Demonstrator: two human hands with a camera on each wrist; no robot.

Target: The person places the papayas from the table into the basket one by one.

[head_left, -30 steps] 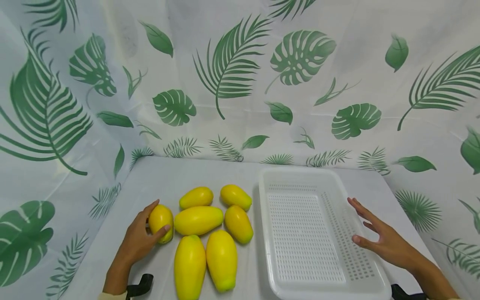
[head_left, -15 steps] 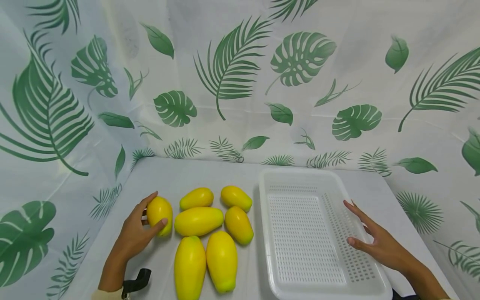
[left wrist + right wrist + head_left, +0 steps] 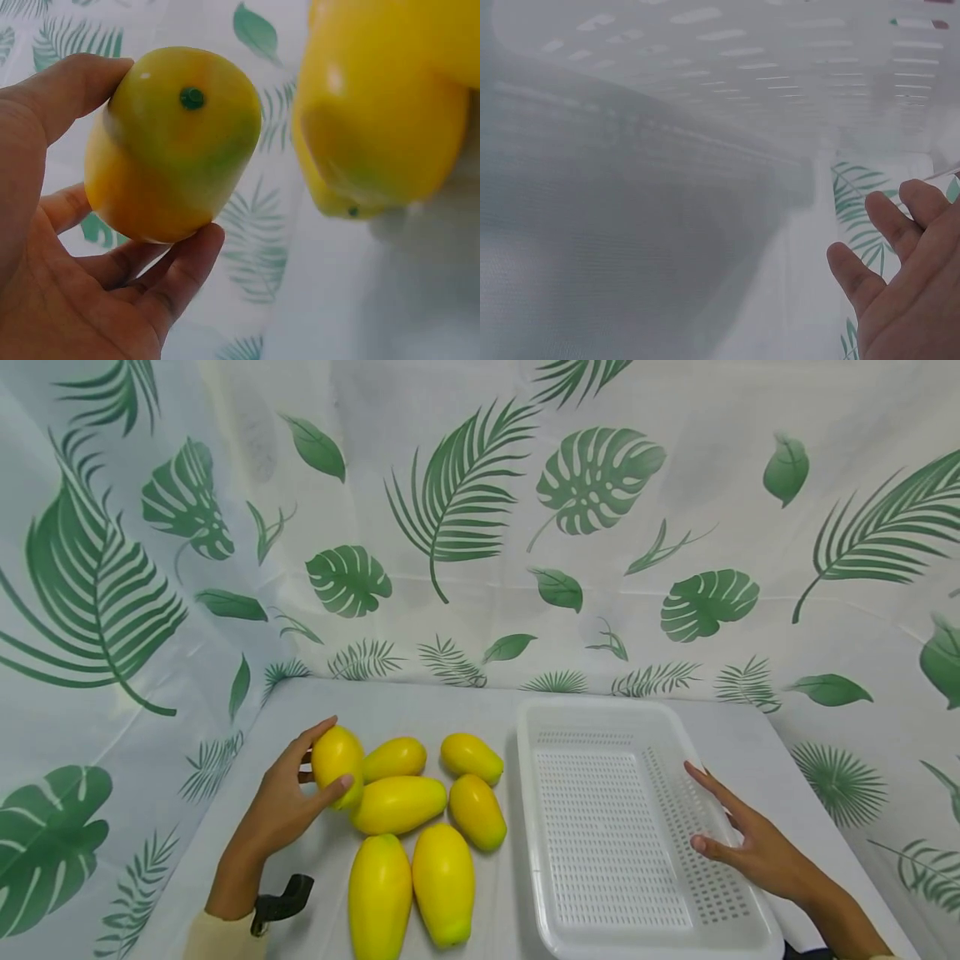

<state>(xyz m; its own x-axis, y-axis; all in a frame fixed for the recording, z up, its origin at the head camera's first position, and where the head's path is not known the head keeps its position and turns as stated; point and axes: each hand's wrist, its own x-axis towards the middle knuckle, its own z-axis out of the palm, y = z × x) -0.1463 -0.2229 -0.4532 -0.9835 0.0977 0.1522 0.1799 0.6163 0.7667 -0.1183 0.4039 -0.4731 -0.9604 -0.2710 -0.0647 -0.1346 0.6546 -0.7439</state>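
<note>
My left hand [image 3: 281, 802] holds a yellow papaya [image 3: 337, 766] between thumb and fingers, at the left end of the group of fruit. In the left wrist view this papaya [image 3: 176, 146] shows a green stem spot and orange and green patches. My right hand [image 3: 765, 843] is at the right side of a white plastic basket [image 3: 528, 827], fingers extended and thumb apart, holding nothing. The right wrist view shows the right hand's fingers [image 3: 855, 277] beside the basket's slotted wall [image 3: 742, 52]; whether they touch it I cannot tell.
Several more yellow papayas lie between the left hand and the basket, among them a long one [image 3: 397, 804] in the middle and a large one [image 3: 380, 893] at the front. A leaf-patterned cloth [image 3: 480, 610] rises behind the white table [image 3: 300, 702].
My left hand has lifted the papaya, first away from me, then rightwards, so it now overlaps its neighbours in the head view. My right hand has shifted slightly left over the basket's edge.
</note>
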